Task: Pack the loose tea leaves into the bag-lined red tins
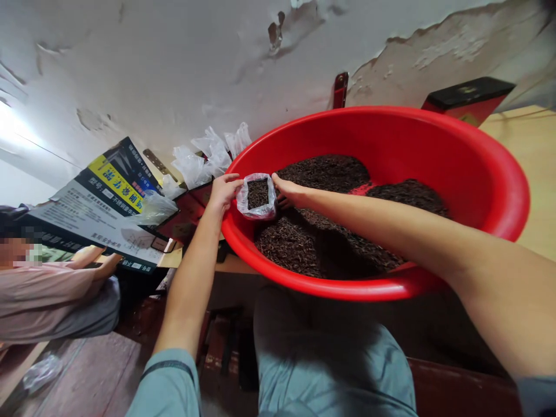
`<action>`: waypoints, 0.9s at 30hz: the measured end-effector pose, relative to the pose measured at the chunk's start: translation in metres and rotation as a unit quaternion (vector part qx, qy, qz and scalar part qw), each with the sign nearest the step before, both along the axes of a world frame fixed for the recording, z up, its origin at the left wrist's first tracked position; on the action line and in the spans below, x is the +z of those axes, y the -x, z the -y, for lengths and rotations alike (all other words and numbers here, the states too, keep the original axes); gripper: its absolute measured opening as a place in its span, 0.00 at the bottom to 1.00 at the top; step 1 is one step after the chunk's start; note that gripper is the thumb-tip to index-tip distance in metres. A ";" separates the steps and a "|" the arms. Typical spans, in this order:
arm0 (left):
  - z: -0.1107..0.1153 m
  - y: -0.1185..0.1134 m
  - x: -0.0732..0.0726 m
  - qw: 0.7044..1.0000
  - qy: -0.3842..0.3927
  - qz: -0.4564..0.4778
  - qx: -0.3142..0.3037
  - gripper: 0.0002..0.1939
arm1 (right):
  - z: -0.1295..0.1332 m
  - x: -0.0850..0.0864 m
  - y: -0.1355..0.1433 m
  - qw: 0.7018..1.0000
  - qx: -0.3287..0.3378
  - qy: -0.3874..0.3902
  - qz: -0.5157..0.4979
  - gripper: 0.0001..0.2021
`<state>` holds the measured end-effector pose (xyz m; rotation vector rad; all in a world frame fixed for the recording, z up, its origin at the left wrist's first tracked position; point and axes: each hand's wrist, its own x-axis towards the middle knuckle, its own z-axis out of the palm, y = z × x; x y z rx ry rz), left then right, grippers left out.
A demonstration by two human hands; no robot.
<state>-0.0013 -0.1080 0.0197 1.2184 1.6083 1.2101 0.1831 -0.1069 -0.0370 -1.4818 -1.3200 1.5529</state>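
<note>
A small square container lined with a clear plastic bag is held between my two hands at the left rim of a big red basin. Dark dried leaves that look like loose tea fill it. My left hand grips its left side, fingers at the bag's edge. From the right, my right hand clasps the other side, thumb at the top and the other fingers partly hidden. Heaps of the same dark leaves lie in the basin. The container's walls are mostly hidden by the bag.
Several boxes with plastic bags sticking out stand left of the basin. A printed carton leans beyond them. A black-topped red box stands behind the basin, near the wall. Another person sits at the far left.
</note>
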 end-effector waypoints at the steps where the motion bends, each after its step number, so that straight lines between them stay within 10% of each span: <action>1: 0.002 -0.001 0.005 1.000 -0.004 0.000 -0.005 0.16 | -0.001 0.003 -0.002 1.000 -0.014 0.023 -0.009 0.35; 9: 0.017 0.010 0.022 0.989 0.090 -0.100 -0.065 0.29 | 0.001 0.031 -0.001 0.998 -0.004 0.008 -0.066 0.13; 27: 0.011 0.009 0.053 0.969 -0.066 -0.228 -0.065 0.28 | 0.000 0.094 0.001 0.930 -0.060 -0.338 0.132 0.16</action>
